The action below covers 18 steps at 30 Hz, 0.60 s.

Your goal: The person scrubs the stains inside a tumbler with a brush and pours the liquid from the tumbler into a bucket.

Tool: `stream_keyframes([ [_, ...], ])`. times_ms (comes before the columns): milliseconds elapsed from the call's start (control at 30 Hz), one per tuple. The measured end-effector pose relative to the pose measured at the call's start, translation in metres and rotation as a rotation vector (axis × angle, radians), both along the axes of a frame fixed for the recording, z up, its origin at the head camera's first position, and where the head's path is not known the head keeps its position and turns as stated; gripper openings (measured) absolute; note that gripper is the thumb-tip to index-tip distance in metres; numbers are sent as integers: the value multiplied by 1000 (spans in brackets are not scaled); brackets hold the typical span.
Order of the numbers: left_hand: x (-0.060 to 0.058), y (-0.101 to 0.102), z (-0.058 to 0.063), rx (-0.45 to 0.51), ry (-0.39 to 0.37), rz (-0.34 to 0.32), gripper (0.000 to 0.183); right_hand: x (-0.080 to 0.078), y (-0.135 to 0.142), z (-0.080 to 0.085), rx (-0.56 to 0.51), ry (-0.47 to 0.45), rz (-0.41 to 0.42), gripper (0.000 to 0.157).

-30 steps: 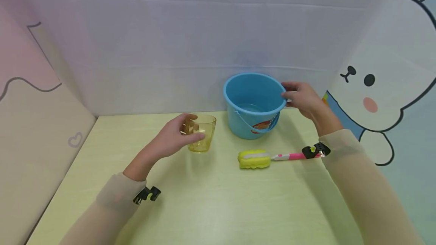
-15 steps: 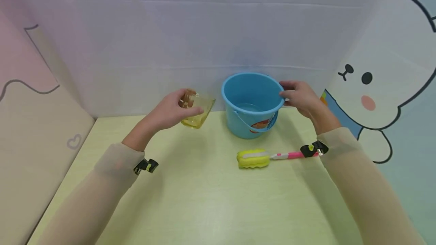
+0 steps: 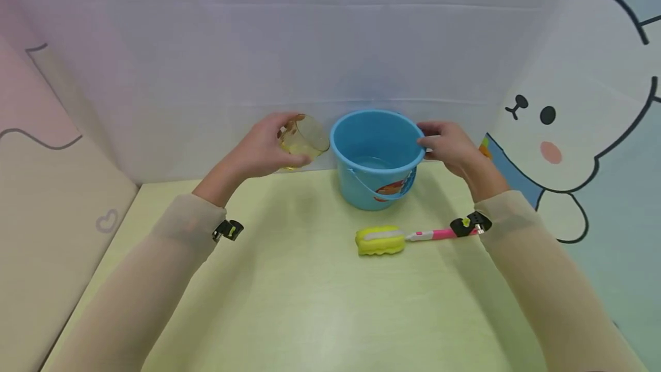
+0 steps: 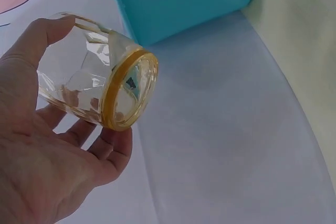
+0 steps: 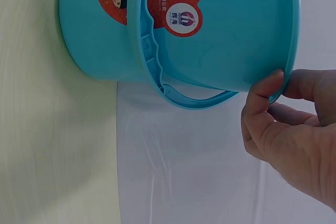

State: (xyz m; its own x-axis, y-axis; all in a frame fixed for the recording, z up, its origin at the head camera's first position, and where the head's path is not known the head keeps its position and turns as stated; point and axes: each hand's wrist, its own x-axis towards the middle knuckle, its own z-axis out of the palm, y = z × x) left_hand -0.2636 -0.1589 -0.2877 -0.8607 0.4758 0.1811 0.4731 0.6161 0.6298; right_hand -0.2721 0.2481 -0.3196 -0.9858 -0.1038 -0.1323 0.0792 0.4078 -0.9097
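Observation:
My left hand (image 3: 268,145) grips a clear yellow-amber glass cup (image 3: 304,135), held in the air just left of the bucket. The cup leans over, its mouth facing right near the bucket's rim; the left wrist view shows its thick amber base (image 4: 111,95). A blue plastic bucket (image 3: 361,179) stands upright against the back wall, a little liquid at its bottom. My right hand (image 3: 449,148) pinches the bucket's right rim, with thumb and fingers on both sides of the edge in the right wrist view (image 5: 294,114). The bucket's handle (image 5: 144,40) hangs down its front.
In front of the bucket lies a brush with a yellow sponge head (image 3: 381,241) and a pink-and-white handle (image 3: 434,235), partly under the right wrist's camera. A pale table (image 3: 310,303) meets a white cloth wall (image 3: 232,73) behind, with printed panels at both sides.
My left hand has lifted the cup off the table area, raising it up toward the bucket's rim and tipping it to the right. My right hand stays on the bucket's rim.

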Motion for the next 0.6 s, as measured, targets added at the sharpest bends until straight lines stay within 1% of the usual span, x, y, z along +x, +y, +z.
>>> stream_keyframes([
  [100, -2, 1, 0, -10, 44, -9, 88, 0, -2, 0, -1, 1, 3, 60],
  [333, -7, 6, 2, -78, 142, 35, 94, 1, -6, 1, 6, 8, 0, 59],
  [467, -13, 11, 3, -98, 203, 35, 93, 1, -6, 0, 8, 9, -3, 59],
  [600, -18, 18, 4, -131, 245, 35, 93, -1, -5, -2, 1, 11, -7, 58],
])
